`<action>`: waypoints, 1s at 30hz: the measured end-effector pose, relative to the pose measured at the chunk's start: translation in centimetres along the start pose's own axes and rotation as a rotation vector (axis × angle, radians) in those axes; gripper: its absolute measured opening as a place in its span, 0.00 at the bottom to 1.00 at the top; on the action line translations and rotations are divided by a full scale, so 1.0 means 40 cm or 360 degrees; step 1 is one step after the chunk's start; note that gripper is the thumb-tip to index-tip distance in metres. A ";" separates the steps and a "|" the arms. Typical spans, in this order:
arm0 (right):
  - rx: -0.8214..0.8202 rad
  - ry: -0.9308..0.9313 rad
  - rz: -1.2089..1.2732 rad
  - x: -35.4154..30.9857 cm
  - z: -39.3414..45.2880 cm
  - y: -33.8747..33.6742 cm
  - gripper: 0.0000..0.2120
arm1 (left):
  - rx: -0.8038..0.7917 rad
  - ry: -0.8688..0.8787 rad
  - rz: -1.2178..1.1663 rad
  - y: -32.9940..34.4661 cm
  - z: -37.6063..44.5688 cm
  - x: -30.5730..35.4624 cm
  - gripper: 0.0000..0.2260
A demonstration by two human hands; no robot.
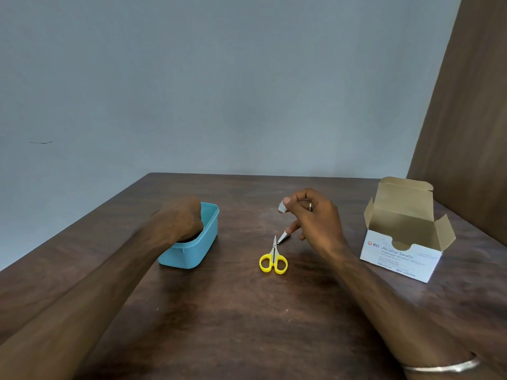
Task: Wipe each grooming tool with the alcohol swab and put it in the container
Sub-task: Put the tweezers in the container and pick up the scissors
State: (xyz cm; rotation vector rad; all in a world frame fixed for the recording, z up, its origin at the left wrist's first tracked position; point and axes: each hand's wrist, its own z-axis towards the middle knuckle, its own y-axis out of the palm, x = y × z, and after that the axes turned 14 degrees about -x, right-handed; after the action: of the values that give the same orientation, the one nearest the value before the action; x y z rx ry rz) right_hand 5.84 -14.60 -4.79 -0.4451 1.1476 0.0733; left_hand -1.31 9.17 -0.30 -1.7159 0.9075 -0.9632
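A light blue container [192, 253] stands left of centre on the wooden table. My left hand [178, 220] reaches down into it, and its fingers are hidden by the rim. Something dark lies inside under the hand, too hidden to name. My right hand [315, 218] hovers right of the container and pinches a small white alcohol swab [282, 207] between thumb and forefinger. A lower finger of that hand touches a small silver metal tool [282, 238] lying on the table. Small scissors with yellow handles [273, 260] lie shut just in front of it, tips pointing away from me.
An open white box of alcohol swabs [403, 250] stands at the right with its flaps up. A brown wooden panel [466, 133] rises behind it. The table's [247, 311] far edge meets a grey-blue wall.
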 end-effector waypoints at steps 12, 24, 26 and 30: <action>0.0055 0.0027 0.0056 0.019 0.016 -0.002 0.06 | 0.1014 0.0385 0.0215 -0.004 -0.078 0.061 0.11; 0.0015 0.0032 -0.0051 0.034 0.022 -0.002 0.05 | -0.0001 0.0543 0.0222 0.148 -0.089 0.213 0.09; -0.0001 0.0043 -0.0056 0.037 0.025 -0.002 0.02 | -0.0032 0.0543 0.0204 0.148 -0.082 0.214 0.10; -0.0021 0.0044 -0.0075 0.033 0.022 -0.001 0.04 | -0.0037 0.0537 0.0211 0.144 -0.070 0.212 0.08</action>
State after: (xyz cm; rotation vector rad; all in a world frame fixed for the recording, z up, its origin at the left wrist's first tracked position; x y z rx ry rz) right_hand 7.18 -14.53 -5.65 -0.4855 1.1640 0.0339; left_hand -1.13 -1.03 -3.31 -1.5152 1.2381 -1.1763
